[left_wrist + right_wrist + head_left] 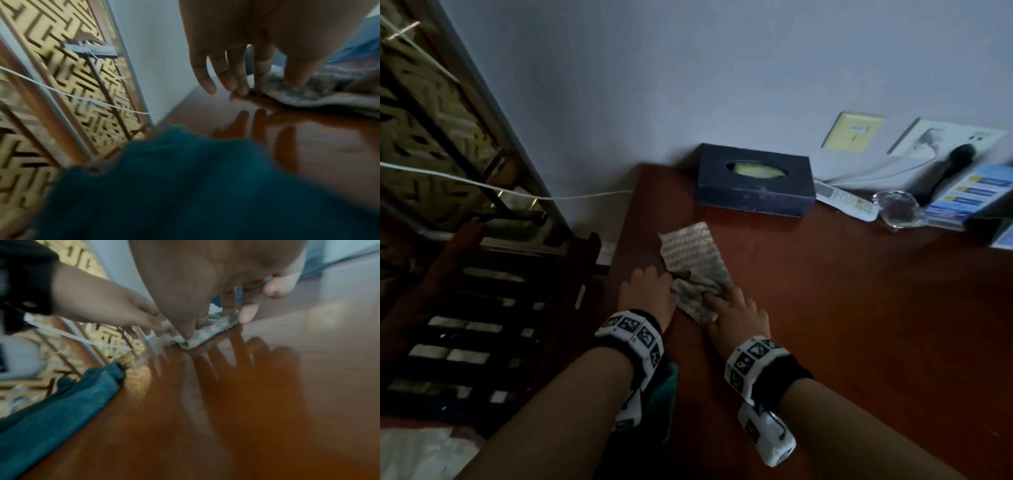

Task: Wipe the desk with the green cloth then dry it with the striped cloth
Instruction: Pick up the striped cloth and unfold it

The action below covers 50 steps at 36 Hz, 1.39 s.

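Note:
The striped cloth (693,260) lies on the reddish-brown desk (842,308) near its left edge, and its near end is bunched between my hands. My left hand (650,287) rests at the cloth's left side, fingers fairly straight (226,78), one fingertip on the fabric (318,95). My right hand (734,305) presses the cloth's near right corner (213,331) with straight fingers (246,313) and thumb. The green cloth (666,394) lies at the desk's left edge under my left wrist; it is also in the left wrist view (185,186) and the right wrist view (61,402).
A dark tissue box (755,180) stands against the wall at the back. To its right are a remote (846,200), a glass object (900,209), leaflets (969,195) and a plugged socket (945,140). A wooden rack (482,325) and a white cable (465,181) are left of the desk.

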{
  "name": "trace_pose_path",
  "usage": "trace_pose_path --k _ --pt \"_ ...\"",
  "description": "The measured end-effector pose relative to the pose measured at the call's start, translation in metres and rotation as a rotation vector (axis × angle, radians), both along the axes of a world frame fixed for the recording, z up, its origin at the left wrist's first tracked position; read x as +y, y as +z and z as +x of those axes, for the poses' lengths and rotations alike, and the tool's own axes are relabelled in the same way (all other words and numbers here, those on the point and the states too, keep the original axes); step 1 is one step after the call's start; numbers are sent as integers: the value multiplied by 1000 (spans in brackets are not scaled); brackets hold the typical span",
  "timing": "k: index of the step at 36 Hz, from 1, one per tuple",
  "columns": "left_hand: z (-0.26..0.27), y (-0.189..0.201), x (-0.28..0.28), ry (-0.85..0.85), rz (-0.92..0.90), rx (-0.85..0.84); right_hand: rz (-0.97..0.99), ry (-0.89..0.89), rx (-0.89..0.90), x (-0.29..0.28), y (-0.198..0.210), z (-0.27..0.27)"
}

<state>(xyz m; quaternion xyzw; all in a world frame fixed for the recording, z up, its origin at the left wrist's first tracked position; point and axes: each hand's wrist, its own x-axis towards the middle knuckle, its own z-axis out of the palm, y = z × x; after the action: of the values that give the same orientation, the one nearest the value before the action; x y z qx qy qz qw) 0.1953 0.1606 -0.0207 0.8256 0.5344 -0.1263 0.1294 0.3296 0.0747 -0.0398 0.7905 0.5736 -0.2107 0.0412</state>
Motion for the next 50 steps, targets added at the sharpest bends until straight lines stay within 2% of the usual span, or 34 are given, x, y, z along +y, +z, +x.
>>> trace_pose_path --k 4,8,11,12,13,15,21,23,25,27,30,33,36,40,46,50 --pt "41 -1 -10 -66 -34 -134 -33 -25 -3 -18 6 22" --pt "70 7 -21 -150 -81 -373 -13 -92 19 -32 14 49" --pt "86 24 -29 -255 -184 -536 137 -279 243 -31 21 74" --pt "91 29 -31 -315 -209 -558 207 -278 329 -30 25 81" --pt "96 33 -32 -377 -223 -575 277 -215 390 -29 30 87" --pt "101 43 -32 -444 -242 -607 348 -67 393 -26 39 98" --pt "105 82 -25 -414 -221 -767 341 75 370 -31 70 128" --pt "106 94 -23 -403 -224 -758 339 76 278 -32 80 141" --pt "106 103 -21 -392 -154 -666 348 67 170 -34 91 155" --pt "105 109 -20 -380 -64 -570 319 27 164 -40 101 169" --pt "104 116 -22 -367 -19 -572 305 20 256 -46 115 182" --pt "106 118 -21 -297 9 -678 379 -95 553 -49 124 186" --pt "108 122 -17 -216 54 -747 425 -85 596 -51 129 193" --pt "109 126 -12 -160 39 -746 442 -102 654 -48 135 199" --pt "98 122 3 -112 4 -693 397 -94 482 -44 137 221" --pt "93 116 13 -75 -41 -603 292 -7 238 -37 145 227"
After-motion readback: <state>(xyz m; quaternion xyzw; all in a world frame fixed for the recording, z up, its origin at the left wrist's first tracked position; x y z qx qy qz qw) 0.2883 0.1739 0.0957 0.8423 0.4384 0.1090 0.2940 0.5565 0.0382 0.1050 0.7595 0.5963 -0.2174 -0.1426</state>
